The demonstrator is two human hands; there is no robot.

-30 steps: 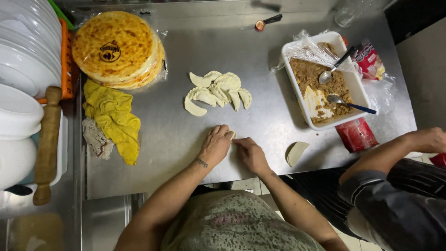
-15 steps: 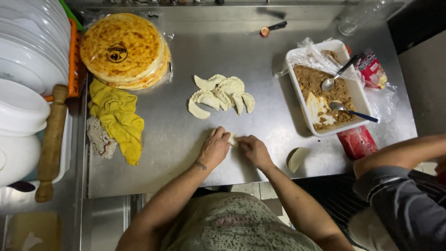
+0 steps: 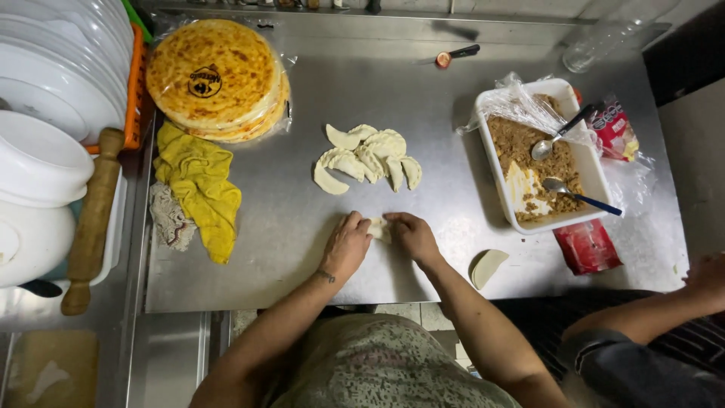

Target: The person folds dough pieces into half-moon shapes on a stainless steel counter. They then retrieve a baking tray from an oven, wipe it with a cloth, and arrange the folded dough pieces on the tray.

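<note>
Counts, placed relative to the tray (image 3: 581, 219) of filling:
- Spoons in tray: 2 (image 3: 555, 140), (image 3: 578, 195).
- Folded dumplings (image 3: 368, 159), piled left of tray: about 7; overlap blurs the count.
- Loose dough piece (image 3: 487, 266) below tray: 1.
- Red packets: 2, one right (image 3: 613, 128), one below (image 3: 587, 246).
- Rolling pin (image 3: 91, 223), far left: 1.
- Yellow cloth (image 3: 200, 189): 1.

Red packet (image 3: 587, 247) below white tray (image 3: 495, 162); red-white packet (image 3: 613, 130) beside its right.
</note>
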